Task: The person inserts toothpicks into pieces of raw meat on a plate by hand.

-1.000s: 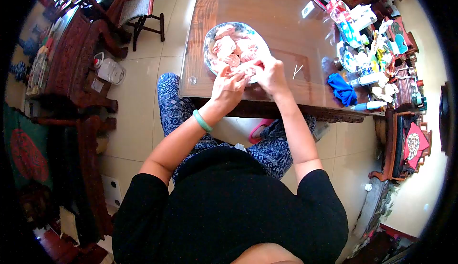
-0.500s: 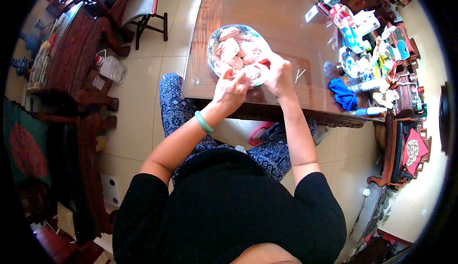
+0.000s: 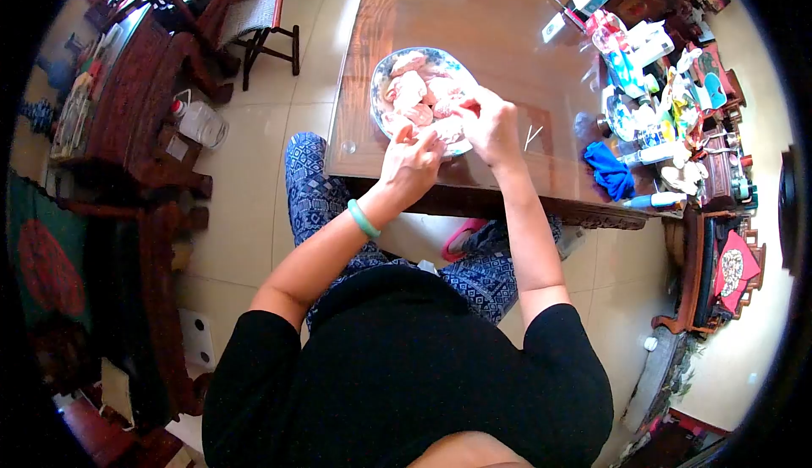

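A bowl (image 3: 377,87) with a blue-patterned rim stands near the table's front edge, filled with several pale pink pieces (image 3: 411,89) that look like raw meat. At its near rim, my left hand (image 3: 409,163) has its fingers bent against one piece of meat (image 3: 448,129), steadying it. A green bangle (image 3: 362,218) circles the left wrist. My right hand (image 3: 492,129) is closed in a pinch over the bowl's right rim, beside the same piece; what is between its fingertips is too small to make out.
Two thin white sticks (image 3: 532,136) lie on the glass-topped table (image 3: 507,36), right of the bowl. Farther right are a blue cloth (image 3: 607,170) and a clutter of bottles and packets. A stool (image 3: 258,24) and a plastic jug (image 3: 201,123) stand on the floor at left.
Both hands stay at the bowl. The left fingers have shifted slightly on the near rim, and the right hand keeps its pinch. The whole view has moved down a little.
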